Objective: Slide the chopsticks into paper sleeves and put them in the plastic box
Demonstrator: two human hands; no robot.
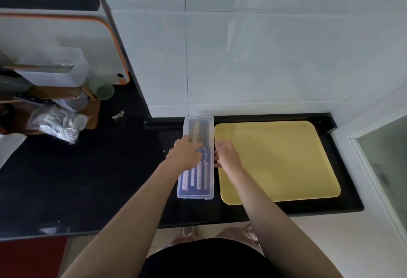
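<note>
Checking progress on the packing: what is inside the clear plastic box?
Inside the plastic box lie several sleeved chopsticks, bare ends toward the wall. The left hand covers their middle, so an exact count is hidden.

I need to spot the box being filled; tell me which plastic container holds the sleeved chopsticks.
The long clear plastic box beside the yellow tray, not the white tub far left.

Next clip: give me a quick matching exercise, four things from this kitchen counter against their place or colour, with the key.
Things:
1. plastic box
2. tray
3. left hand
4. green cup

Descriptions:
A. yellow, nothing on it
B. far left, by the orange-rimmed board
C. reaching into the box
D. clear, holding sleeved chopsticks

Pairs: 1-D, 2-A, 3-C, 4-B
</note>
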